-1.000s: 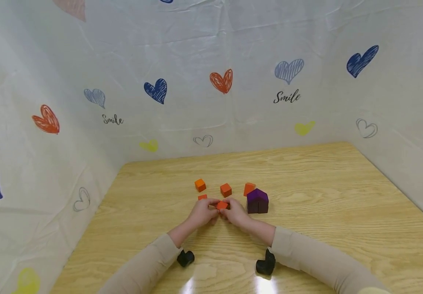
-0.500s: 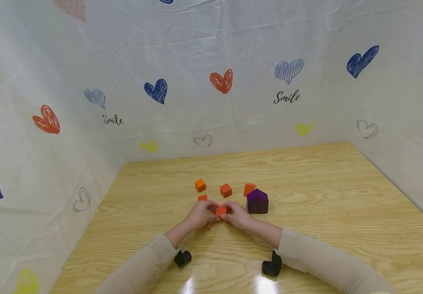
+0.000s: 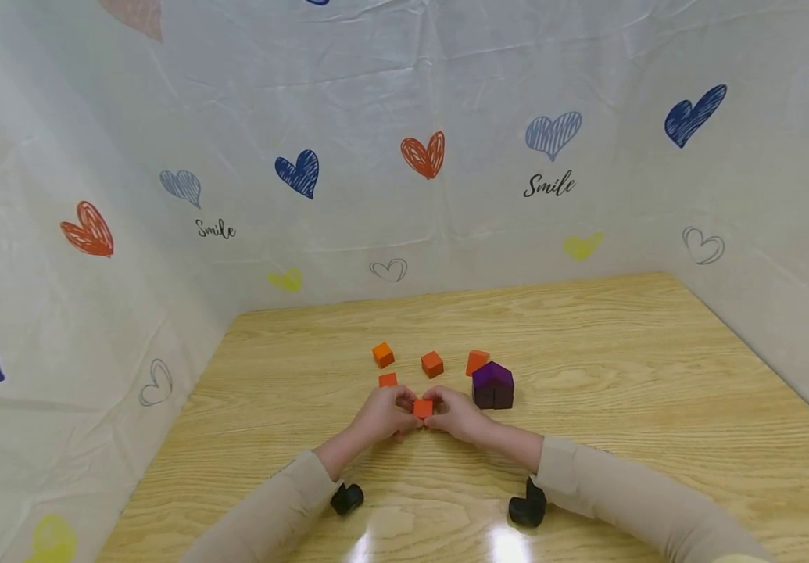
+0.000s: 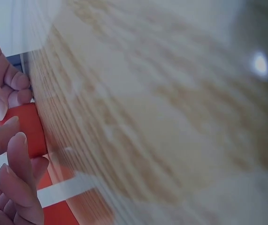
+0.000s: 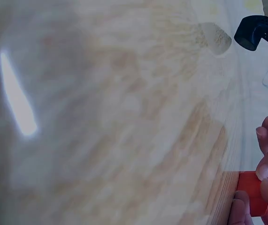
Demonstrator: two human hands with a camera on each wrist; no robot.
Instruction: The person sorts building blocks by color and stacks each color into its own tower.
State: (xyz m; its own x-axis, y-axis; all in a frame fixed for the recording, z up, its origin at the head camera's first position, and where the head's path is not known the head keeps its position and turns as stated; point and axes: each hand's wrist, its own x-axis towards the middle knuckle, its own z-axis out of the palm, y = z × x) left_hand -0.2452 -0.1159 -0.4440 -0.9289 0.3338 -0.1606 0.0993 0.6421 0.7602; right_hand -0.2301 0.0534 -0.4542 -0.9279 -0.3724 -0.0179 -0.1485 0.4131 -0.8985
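Observation:
Both hands meet around a small orange-red cube [image 3: 423, 408] near the middle of the table. My left hand [image 3: 379, 414] pinches it from the left side, and my right hand [image 3: 459, 414] pinches the opposite side. In the left wrist view the cube [image 4: 34, 129] sits low at the wood surface, with fingertips of both hands against it. The right wrist view shows the same cube [image 5: 250, 191] partly covered by fingers. Just past the left hand lies another orange-red block [image 3: 388, 380], its lower part hidden by that hand.
Behind the hands stand an orange cube [image 3: 383, 356], a darker orange cube [image 3: 432, 365] and an orange block with a slanted side [image 3: 477, 362]. A dark purple house-shaped block pair [image 3: 492, 387] is right of the right hand. A heart-printed sheet [image 3: 474, 227] hangs behind the table [image 3: 587, 344].
The held cube has come slightly toward me and turned, its front face now squarer to the head view. Both hands drew back a little with it; the other blocks stayed put.

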